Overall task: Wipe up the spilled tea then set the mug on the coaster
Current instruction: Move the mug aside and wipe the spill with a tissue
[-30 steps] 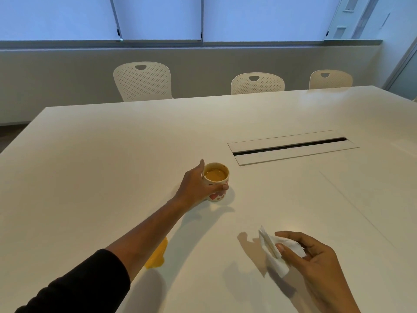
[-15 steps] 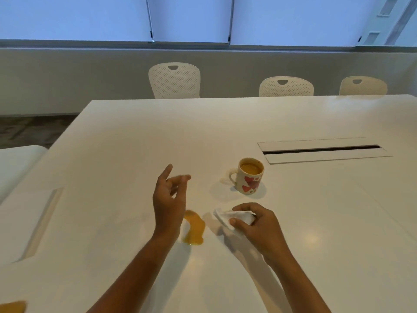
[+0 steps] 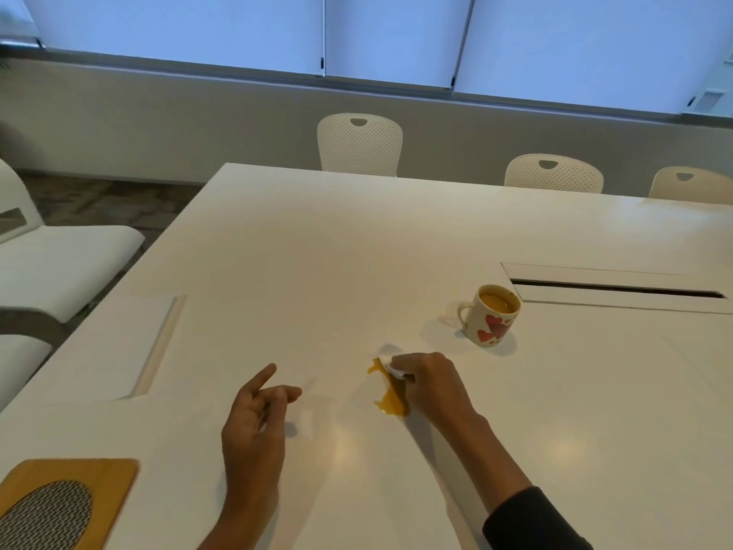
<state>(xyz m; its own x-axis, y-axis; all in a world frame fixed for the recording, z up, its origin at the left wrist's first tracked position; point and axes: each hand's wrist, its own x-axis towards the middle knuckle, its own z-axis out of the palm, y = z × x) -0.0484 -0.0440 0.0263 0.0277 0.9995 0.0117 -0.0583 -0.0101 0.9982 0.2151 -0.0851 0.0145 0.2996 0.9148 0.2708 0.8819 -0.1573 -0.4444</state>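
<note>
Since 0.5 s ago, the right hand (image 3: 430,385) has carried the tissue (image 3: 390,361) onto the spill (image 3: 390,394) — its curled fingers are now pinching the white wad and pressing it onto the far end of the orange puddle. Beside it the left hand (image 3: 254,422) is hovering above the table (image 3: 317,271), fingers loosely spread, gripping nothing. Well right of the spill the mug (image 3: 492,319) is standing upright, full of tea, while the coaster (image 3: 67,502) is lying at the near left corner — 3 chairs (image 3: 359,142) are lining the far edge.

Mug (image 3: 492,320) right-rear of spill (image 3: 390,396), coaster (image 3: 59,506) far left-front
</note>
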